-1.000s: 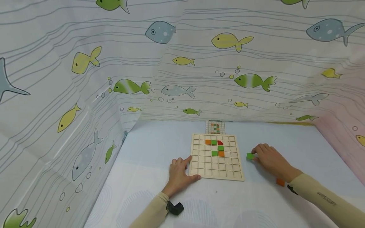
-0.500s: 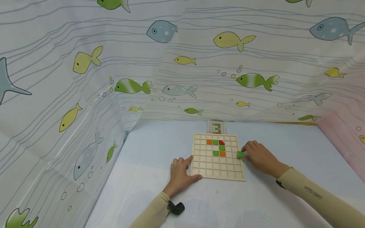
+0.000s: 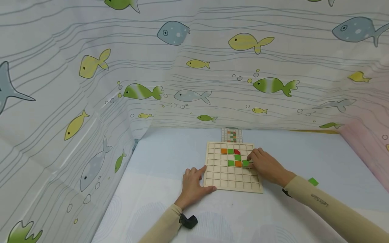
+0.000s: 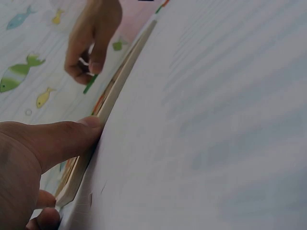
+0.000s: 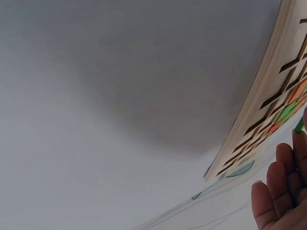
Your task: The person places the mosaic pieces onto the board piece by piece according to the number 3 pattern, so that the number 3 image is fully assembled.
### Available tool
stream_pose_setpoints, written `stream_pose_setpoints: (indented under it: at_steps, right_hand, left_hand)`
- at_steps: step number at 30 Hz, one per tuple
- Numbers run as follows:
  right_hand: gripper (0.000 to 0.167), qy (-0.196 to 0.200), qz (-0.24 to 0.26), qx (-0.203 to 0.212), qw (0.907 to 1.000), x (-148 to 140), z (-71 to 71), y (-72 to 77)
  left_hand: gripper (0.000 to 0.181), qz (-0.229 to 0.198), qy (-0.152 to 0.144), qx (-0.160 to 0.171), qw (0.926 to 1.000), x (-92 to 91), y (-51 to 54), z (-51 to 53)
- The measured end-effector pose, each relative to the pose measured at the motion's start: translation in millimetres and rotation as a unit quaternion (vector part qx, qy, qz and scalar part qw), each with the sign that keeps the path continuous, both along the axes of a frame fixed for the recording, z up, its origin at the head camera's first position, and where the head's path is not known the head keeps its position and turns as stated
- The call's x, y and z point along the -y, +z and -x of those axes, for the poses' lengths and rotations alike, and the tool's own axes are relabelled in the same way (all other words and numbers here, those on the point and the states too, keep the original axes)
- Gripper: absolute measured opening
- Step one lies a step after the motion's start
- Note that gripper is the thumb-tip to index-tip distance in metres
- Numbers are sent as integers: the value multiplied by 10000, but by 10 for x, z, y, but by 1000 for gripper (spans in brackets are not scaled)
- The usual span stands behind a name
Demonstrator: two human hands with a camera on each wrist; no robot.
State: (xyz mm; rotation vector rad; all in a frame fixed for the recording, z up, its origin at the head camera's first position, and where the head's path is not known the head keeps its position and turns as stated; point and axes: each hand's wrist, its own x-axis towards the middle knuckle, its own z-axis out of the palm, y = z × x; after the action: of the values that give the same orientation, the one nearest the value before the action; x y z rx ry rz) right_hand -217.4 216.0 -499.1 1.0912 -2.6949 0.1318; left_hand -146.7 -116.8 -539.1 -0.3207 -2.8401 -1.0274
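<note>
OK, head view first: green tile (image 3: 245,163) sat at the fingertips of your right hand (image 3: 268,167), over the board (image 3: 225,179), just right of the orange tile (image 3: 238,164) in the grid. Half a second earlier you had it over the board's right edge; it had since moved inward. A loose green tile (image 3: 313,182) had come into view beyond your right sleeve (image 3: 334,208). Your right forearm reached in from the lower right, fingers bent, pinching the tile. Your left hand (image 3: 192,184) stayed at the board's near-left corner, thumb on the near edge, index on the left edge, the two spread wide.

Left wrist view: your right hand pinched the green tile between thumb and fingers, tile tilted. Your left thumb ran straight, tip against the board's side.

Right wrist view: only a sliver of the green tile showed at your right fingertips, by the frame edge. Fingers lay side by side; couldn't tell the pinch from that camera alone.
</note>
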Motion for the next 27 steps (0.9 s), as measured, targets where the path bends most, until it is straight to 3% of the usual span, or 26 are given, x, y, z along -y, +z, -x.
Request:
stream_pose_setpoints:
  at_steps: [4,9,19,27]
  right_hand:
    - [27,25,-2,61,10000,65,0,-6]
    - [23,226,86,-166,9996,130,-2,-19]
    - [26,324,-21,-114,9994,241,-17,-74]
    - [27,478,-3,-312,9984,270,-18,-116]
  left_hand:
    - [92,-3,-5,-22,10000,-2,9,-8]
    - [92,-52,-16,-27,10000,-1,29,-20]
    - [92,-76,1,-13,10000,-8,36,-14]
    - [92,-92,0,-15,10000,-5,42,-27]
